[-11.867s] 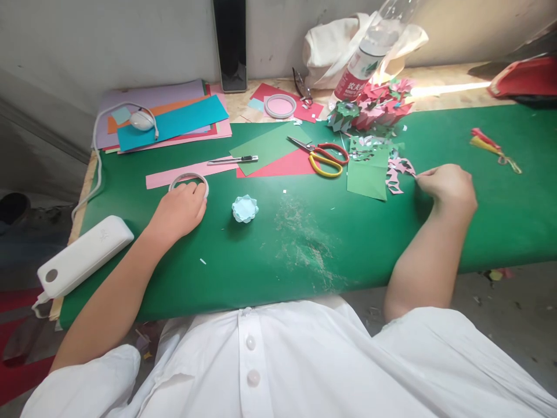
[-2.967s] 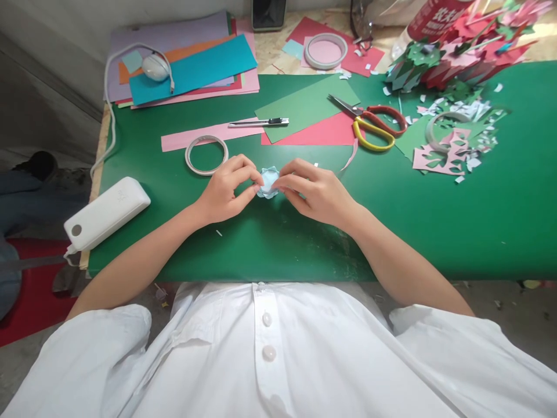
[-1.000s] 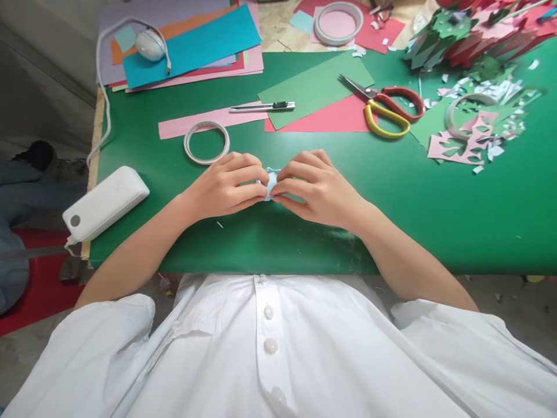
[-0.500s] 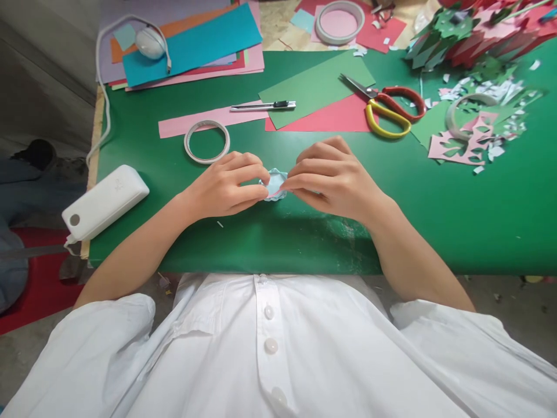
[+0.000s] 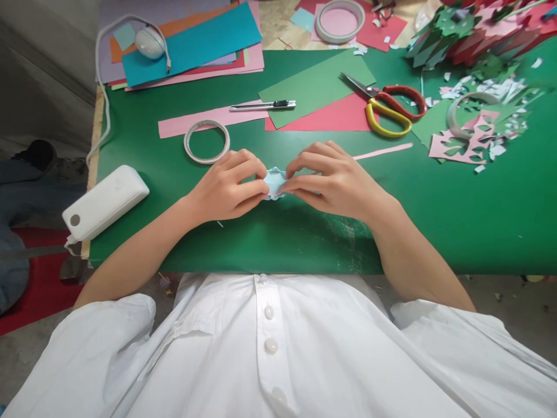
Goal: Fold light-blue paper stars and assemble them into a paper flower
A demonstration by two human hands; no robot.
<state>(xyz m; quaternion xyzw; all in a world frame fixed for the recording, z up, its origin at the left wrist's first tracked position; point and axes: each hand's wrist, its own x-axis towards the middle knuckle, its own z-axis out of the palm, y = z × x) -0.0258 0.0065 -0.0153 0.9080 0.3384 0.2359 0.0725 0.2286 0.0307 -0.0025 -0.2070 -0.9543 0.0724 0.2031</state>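
Observation:
Between my hands is a small light-blue paper piece with a scalloped edge and a bit of pink along its lower side. My left hand pinches its left edge. The fingers of my right hand close on its right edge. A thin pink paper strip sticks out beyond my right hand, toward the right; part of it is hidden under the fingers. Just behind my left hand lies a white tape roll on the green table.
Farther back lie a utility knife, scissors, green paper and red paper. A white power bank with a cable is at the left edge. Paper scraps, another tape roll and folded paper shapes occupy the right.
The thin pink strip now shows to the right of my right hand. Both hands have shifted slightly around the light-blue piece, and my right fingertips have closed in on its edge.

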